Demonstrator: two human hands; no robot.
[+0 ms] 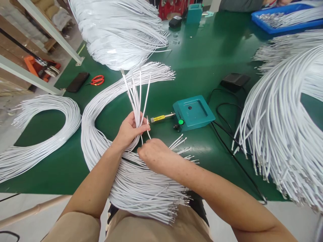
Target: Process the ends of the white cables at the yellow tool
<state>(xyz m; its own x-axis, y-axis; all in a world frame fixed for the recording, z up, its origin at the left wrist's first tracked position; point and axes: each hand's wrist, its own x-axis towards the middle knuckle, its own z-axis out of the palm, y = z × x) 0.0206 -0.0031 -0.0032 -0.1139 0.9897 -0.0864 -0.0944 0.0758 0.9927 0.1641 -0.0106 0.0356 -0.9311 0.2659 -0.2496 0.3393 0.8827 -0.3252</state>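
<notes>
Several white cables [137,99] stand upright in my left hand [132,129], its fingers and thumb closed round them. Close by on the right, my right hand [153,153] is curled with its knuckles up, gripping a white cable whose upper part rises to my left thumb. Its fingertips are mostly hidden. Beneath both hands a thick bundle of white cables [141,181] lies over the table's front edge, its tips pointing right. A yellow-labelled metal tool tip [158,118] sticks out of a teal machine [193,112] towards my left hand.
On the green table [214,60] rest a large cable stack [118,30], a coil at left [58,131] and a big cable heap [280,127]. Red scissors [98,80] lie beside a dark phone-like object [77,82]. Black cords [229,151] cross the right side. A blue tray [267,28] stands far right.
</notes>
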